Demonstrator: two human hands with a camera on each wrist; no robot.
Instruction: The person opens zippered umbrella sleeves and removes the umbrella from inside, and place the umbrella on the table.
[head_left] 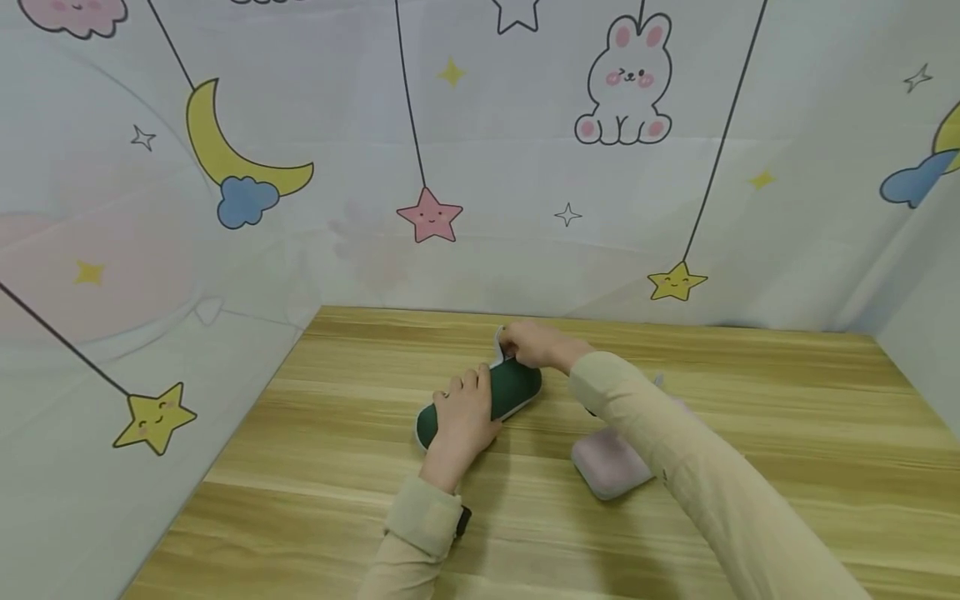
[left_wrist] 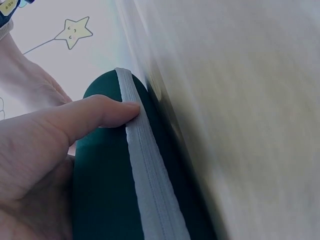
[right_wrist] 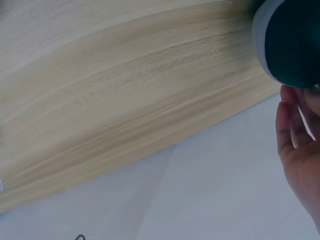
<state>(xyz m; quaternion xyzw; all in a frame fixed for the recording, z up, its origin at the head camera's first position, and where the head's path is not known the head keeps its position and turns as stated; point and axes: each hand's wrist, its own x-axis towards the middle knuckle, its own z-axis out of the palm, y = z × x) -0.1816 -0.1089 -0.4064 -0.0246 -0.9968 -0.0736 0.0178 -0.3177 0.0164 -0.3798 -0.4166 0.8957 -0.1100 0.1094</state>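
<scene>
A dark green, long zippered case (head_left: 516, 388) with rounded ends and a light grey zipper band (left_wrist: 150, 170) lies on the wooden table. My left hand (head_left: 463, 408) grips it from above, fingers over the top and thumb on the zipper band. At the case's far side, my right hand (head_left: 534, 343) has curled fingers pinching at a pale strap (head_left: 498, 343) that stands up from the edge. In the right wrist view the fingers of the right hand (right_wrist: 300, 130) are against the end of the case; their exact hold is partly hidden.
A pink, soft-looking case (head_left: 609, 463) with a grey edge lies to the right, partly hidden under the right sleeve (head_left: 675, 442). The wooden table (head_left: 300, 467) runs back to a white curtain (head_left: 525, 267) printed with stars, a moon and a rabbit.
</scene>
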